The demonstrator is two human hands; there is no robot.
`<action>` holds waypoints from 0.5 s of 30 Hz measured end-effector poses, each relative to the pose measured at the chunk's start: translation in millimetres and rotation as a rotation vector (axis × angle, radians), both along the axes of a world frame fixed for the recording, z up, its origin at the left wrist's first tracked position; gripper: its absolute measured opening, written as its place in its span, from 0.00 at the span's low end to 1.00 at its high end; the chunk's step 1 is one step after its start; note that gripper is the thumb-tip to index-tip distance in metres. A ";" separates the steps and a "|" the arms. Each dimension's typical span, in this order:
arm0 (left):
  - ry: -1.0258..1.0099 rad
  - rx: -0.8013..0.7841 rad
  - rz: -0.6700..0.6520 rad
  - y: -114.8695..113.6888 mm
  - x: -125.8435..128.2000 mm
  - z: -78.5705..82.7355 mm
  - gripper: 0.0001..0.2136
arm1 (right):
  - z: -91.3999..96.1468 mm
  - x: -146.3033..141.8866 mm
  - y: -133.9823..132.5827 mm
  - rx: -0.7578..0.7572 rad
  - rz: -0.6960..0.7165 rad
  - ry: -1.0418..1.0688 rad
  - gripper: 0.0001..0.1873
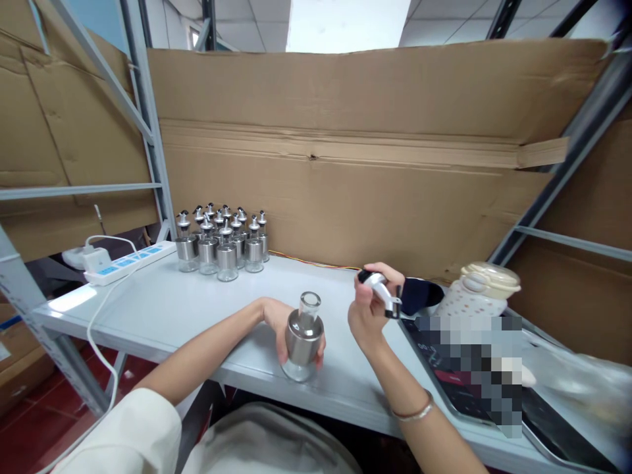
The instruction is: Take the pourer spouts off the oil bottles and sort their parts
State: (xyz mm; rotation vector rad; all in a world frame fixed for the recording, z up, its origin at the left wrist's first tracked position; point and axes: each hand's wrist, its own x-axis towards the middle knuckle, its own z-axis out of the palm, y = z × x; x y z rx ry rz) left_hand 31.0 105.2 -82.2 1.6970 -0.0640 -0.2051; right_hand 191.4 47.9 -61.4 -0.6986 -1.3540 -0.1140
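Two bare hands work above the pale grey table (162,309): the left hand (284,326) grips a clear glass bottle with a steel sleeve (302,339) upright near the front edge, while the right hand (368,309) pinches a silver pourer cap with a black tip (382,293) just beside it.

Counts on the white shelf

About a dozen capped glass bottles (223,240) stand clustered at the left centre of the frame; the back ones overlap, so the exact number is unclear. One uncapped bottle (303,337) sits at the lower centre, one pourer cap (382,291) right of centre, one power strip (129,261) at the left, one cream jug (476,291) at the right, and two hands.
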 end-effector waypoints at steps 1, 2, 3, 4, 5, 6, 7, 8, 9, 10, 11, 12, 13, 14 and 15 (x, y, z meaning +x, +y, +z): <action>-0.013 0.042 0.023 3.2 -5.0 2.1 0.28 | 1.6 -0.6 2.4 0.019 -0.005 0.020 0.16; -0.018 0.094 0.054 6.8 -11.1 4.9 0.28 | 3.5 -1.9 4.5 0.026 -0.005 0.012 0.14; -0.016 0.152 0.094 10.5 -18.1 7.9 0.29 | 5.5 -3.5 6.2 0.025 -0.007 0.007 0.14; -0.005 0.212 0.141 14.2 -25.6 10.9 0.29 | 7.4 -5.2 7.7 -0.006 0.011 -0.018 0.14; 0.014 0.268 0.201 17.9 -33.5 13.5 0.30 | 8.9 -6.4 9.0 -0.037 0.033 -0.025 0.15; 0.039 0.318 0.275 21.4 -41.4 15.5 0.30 | 10.0 -6.9 10.2 -0.064 0.060 -0.018 0.16; 0.069 0.359 0.361 24.7 -49.1 17.1 0.31 | 10.9 -6.6 11.4 -0.085 0.088 -0.002 0.17; 0.100 0.395 0.451 27.7 -56.5 18.2 0.30 | 11.6 -5.5 12.6 -0.099 0.110 0.012 0.17; 0.134 0.426 0.538 30.3 -63.7 19.2 0.29 | 12.3 -3.8 13.7 -0.107 0.114 0.019 0.17; 0.167 0.456 0.618 32.4 -70.6 20.3 0.27 | 13.1 -1.7 14.8 -0.107 0.088 0.011 0.16; 0.192 0.487 0.693 33.9 -77.3 21.6 0.25 | 14.2 0.6 15.6 -0.097 0.034 -0.008 0.15; 0.207 0.522 0.765 34.9 -83.9 23.3 0.23 | 15.5 2.7 16.2 -0.077 -0.039 -0.035 0.14; 0.216 0.559 0.839 35.3 -90.6 25.5 0.23 | 16.9 4.3 16.6 -0.051 -0.115 -0.066 0.14; 0.225 0.593 0.915 35.1 -97.4 27.9 0.23 | 18.3 5.5 16.8 -0.027 -0.179 -0.095 0.14; 0.242 0.624 0.989 34.5 -104.0 30.4 0.24 | 19.5 6.0 16.9 -0.012 -0.219 -0.119 0.14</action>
